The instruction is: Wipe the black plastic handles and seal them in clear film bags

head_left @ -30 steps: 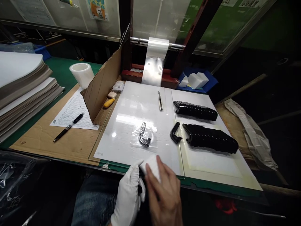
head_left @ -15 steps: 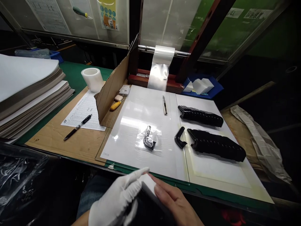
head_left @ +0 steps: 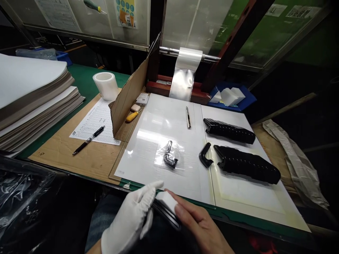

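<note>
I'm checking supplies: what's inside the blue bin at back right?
White blocks sit inside the blue bin; most of what lies beneath them is covered and cannot be seen.

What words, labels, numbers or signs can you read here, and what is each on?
"T2", then an unclear mark: orange-and-white label.
Too blurred: signs on the green panel.
Too small: printed form under the pen.
Too small: card beside the cardboard divider.
Too small: corner print on the white sheet.
Too small: paper on the back panel.
None visible: held black part.
</note>
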Tool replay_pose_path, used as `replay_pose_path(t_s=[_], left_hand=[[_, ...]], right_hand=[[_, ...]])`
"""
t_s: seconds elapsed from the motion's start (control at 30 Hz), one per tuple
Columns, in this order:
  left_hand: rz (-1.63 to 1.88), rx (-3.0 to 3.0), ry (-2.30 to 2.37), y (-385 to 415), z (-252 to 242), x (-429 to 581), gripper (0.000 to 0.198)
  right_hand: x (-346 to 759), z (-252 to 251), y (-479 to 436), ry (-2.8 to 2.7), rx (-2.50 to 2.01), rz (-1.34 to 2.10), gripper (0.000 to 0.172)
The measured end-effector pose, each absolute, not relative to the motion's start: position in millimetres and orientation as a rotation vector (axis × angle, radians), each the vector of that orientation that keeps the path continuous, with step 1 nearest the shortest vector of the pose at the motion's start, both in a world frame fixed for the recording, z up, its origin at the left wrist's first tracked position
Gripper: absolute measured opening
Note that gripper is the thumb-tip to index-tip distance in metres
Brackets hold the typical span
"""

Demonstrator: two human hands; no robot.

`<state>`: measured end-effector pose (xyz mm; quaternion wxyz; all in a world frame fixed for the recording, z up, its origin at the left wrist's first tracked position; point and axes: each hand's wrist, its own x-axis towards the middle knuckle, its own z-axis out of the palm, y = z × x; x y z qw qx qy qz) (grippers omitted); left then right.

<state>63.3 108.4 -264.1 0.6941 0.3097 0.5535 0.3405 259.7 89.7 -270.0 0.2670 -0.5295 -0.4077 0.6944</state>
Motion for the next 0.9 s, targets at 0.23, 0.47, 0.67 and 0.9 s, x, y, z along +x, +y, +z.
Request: replay_pose_path(t_s=[0.23,0.47,0.67,0.9], left_hand=[[0.99,0.267,1.336,99,-272,87,0.054],[0.646,0.306,1.013,94,-292,82,0.052],[0.661,0.282,0.983,95,-296,86,0.045],[0.685,0.321,0.971,92,-299,77,0.034]], right_hand=[[199,-317,72,-1.2,-1.545,0.811,0.043],[245,-300,92,-1.927,-1.296,0.456,0.055],[251,-297,92,-2.156,-1.303,0.273,0.055],[253,-297,91,-2.077,-1.413,0.374,0.053]])
